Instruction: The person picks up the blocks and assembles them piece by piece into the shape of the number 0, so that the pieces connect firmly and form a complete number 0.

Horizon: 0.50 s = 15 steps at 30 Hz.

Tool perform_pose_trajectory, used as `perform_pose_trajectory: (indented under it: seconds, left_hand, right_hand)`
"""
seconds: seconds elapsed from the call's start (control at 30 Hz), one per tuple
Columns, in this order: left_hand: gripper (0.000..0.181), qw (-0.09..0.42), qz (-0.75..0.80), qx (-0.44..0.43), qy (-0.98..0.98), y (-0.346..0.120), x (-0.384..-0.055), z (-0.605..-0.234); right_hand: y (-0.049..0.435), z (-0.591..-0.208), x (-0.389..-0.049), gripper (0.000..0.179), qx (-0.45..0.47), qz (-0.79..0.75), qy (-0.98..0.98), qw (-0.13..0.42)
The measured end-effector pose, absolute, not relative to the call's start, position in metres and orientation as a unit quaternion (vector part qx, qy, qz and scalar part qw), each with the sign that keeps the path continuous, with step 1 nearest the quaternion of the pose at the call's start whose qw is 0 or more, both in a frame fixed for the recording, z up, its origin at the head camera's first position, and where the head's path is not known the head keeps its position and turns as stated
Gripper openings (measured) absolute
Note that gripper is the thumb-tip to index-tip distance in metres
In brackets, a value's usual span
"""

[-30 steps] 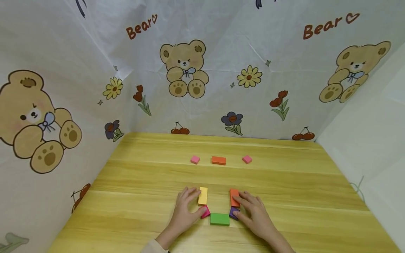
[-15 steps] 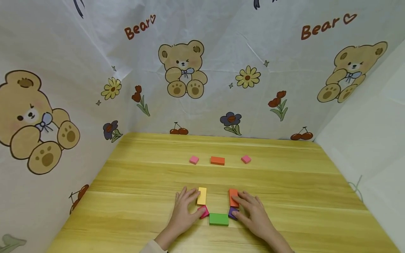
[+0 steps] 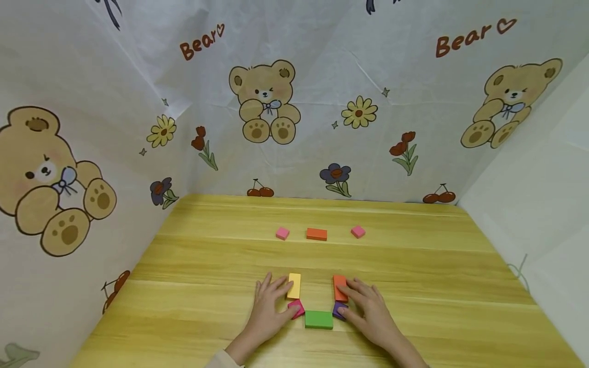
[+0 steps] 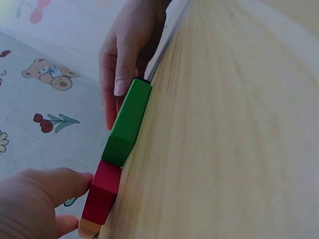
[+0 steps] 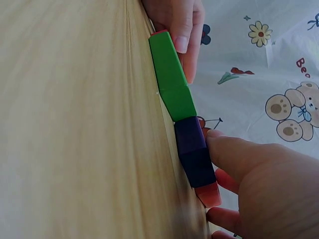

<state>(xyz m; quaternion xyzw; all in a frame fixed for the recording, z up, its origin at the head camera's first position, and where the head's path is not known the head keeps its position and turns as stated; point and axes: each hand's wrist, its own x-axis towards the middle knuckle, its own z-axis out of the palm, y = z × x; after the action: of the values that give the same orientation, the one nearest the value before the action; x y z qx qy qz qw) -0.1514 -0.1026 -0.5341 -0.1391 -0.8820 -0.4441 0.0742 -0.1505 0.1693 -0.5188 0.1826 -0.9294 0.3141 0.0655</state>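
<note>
On the wooden table lies a U of blocks. A green rectangular block [image 3: 318, 320] forms its near side. At its left end is a small magenta block [image 3: 296, 305], followed by a yellow block [image 3: 295, 284]; at its right end come a small purple block [image 3: 337, 307] and an orange-red block [image 3: 339, 282]. My left hand [image 3: 268, 314] touches the magenta block with its thumb and the yellow one with a fingertip. The right hand [image 3: 374, 313] has its thumb against the purple block [image 5: 193, 154] and a finger on the orange-red one. Both hands' fingers look relaxed, slightly bent.
Farther back on the table [image 3: 221, 255], an orange block [image 3: 317, 234] lies between two small pink blocks, one left [image 3: 282, 233] and one right [image 3: 358, 232]. A bear-print cloth [image 3: 313, 153] stands behind and to the left. A pale wall rises at the right.
Both hands stay in place on the blocks, and the U keeps its shape. Only the head view has shifted slightly.
</note>
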Motion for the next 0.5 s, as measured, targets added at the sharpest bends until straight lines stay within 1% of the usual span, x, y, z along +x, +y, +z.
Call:
perform_pose_trajectory:
  seconds: [0.5]
  left_hand:
    - [0.055, 0.070, -0.435, -0.141, -0.887, -0.1025, -0.1507, -0.5343]
  right_hand:
    - [0.1686, -0.5184, -0.1493, 0.050, 0.179, 0.313, -0.930, 0.066]
